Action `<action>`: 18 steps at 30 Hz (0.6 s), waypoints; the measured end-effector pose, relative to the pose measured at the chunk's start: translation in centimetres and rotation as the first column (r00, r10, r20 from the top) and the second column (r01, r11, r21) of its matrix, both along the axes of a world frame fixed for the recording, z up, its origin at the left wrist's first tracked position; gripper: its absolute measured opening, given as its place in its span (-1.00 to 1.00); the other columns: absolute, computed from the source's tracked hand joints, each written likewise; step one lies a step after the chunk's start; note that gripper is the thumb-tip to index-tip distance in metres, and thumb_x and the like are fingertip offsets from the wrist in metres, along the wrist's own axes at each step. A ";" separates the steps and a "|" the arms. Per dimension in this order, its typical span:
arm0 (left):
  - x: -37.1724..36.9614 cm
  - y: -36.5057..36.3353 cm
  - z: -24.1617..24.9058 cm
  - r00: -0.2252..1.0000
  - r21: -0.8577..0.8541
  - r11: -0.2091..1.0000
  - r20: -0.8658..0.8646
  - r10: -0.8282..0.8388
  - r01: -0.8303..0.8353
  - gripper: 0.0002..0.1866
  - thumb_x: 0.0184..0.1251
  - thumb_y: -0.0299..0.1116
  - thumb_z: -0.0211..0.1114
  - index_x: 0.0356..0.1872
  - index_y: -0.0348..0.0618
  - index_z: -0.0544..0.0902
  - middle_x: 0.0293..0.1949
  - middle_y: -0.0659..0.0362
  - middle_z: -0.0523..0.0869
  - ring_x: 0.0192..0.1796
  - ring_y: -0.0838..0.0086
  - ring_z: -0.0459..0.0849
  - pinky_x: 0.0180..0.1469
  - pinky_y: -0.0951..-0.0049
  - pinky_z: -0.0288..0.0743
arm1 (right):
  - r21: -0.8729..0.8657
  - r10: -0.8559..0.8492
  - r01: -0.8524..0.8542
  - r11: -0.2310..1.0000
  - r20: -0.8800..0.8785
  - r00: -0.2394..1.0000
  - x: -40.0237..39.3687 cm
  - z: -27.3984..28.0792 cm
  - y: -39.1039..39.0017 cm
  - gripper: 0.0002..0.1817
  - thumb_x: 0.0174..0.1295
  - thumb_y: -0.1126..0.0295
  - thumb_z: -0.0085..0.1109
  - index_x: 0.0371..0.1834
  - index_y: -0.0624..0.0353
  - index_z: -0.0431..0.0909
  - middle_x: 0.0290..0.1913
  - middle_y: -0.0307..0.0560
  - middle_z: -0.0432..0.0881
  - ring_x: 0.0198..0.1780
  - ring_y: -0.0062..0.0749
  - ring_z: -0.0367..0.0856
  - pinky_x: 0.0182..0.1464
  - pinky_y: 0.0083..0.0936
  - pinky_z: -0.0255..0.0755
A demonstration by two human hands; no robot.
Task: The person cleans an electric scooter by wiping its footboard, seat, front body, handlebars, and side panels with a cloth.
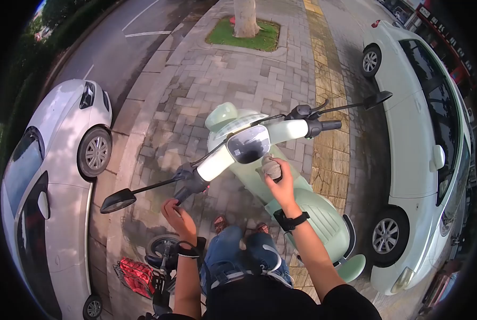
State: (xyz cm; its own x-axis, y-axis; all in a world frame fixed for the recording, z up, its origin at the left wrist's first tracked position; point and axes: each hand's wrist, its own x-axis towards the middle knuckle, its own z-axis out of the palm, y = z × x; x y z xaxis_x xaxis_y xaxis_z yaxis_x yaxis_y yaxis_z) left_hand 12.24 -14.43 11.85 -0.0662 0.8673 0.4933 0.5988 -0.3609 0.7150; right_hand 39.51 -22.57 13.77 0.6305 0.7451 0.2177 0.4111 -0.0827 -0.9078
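A pale green scooter [318, 213] stands across the view, its handlebar running from lower left to upper right with a dark display [248, 144] in the middle. My right hand [282, 184] is closed round a crumpled grey cloth [272, 167], just below the display and over the scooter's front body. Near the left handlebar grip [184, 193], my left hand [179, 217] has its fingers apart and holds nothing; whether its fingertips touch the grip is unclear. A black watch [291, 219] is on my right wrist.
White cars stand at the left [62, 160] and right [417, 133]. Black mirrors [118, 201] [378, 100] stick out from the handlebar. Behind my left arm is a bike with a red basket [137, 276]. A tree trunk [246, 18] rises from the paving ahead.
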 end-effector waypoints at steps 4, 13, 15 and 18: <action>-2.3 3.6 -1.8 0.997 -0.166 0.984 -0.047 -0.068 0.059 -0.90 0.24 -0.52 -0.03 -0.31 -0.31 0.45 -0.31 -0.11 0.51 -0.17 0.00 0.51 -0.15 0.15 0.37 | 0.027 0.278 -0.290 0.957 0.207 0.938 -9.7 3.2 8.2 -0.46 -0.17 0.49 0.25 0.01 0.16 0.40 -0.08 0.00 0.47 -0.01 -0.06 0.45 0.05 -0.32 0.32; -2.7 5.5 -5.1 0.971 -0.203 0.978 -0.218 -0.099 0.054 -0.67 0.19 -0.35 0.09 -0.75 -0.24 0.48 -0.73 -0.06 0.52 -0.63 0.00 0.53 -0.58 0.14 0.37 | -0.207 0.142 -0.035 0.978 0.528 0.837 -9.9 2.1 12.5 -0.39 -0.23 0.39 0.27 0.04 0.14 0.39 -0.11 -0.04 0.46 -0.10 -0.11 0.40 -0.05 -0.24 0.25; -2.8 5.4 -5.1 0.979 -0.142 0.986 -0.171 -0.113 0.089 -0.70 0.16 -0.37 0.10 -0.75 -0.22 0.48 -0.74 -0.04 0.51 -0.65 0.03 0.52 -0.59 0.19 0.38 | -0.178 0.101 -0.020 0.984 0.461 0.881 -9.4 2.0 13.3 -0.41 -0.22 0.41 0.25 0.03 0.15 0.40 -0.13 -0.02 0.47 -0.11 -0.09 0.39 -0.04 -0.24 0.25; -2.9 5.2 -4.5 0.981 -0.116 0.987 -0.142 -0.130 0.114 -0.71 0.14 -0.38 0.11 -0.76 -0.19 0.45 -0.75 -0.01 0.49 -0.68 0.04 0.50 -0.60 0.22 0.38 | -0.093 0.029 0.019 0.995 0.486 0.873 -11.5 2.1 11.9 -0.43 -0.22 0.44 0.23 0.00 0.17 0.41 -0.16 -0.01 0.47 -0.14 -0.07 0.38 -0.04 -0.24 0.25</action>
State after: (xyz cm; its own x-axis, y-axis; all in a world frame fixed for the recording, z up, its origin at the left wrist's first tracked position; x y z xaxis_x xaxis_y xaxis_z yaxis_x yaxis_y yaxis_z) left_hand 9.33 -9.19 7.31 0.1104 0.9128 0.3933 0.6572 -0.3639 0.6600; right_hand 28.01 -10.62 15.82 0.4586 0.7799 0.4260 0.7993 -0.1525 -0.5813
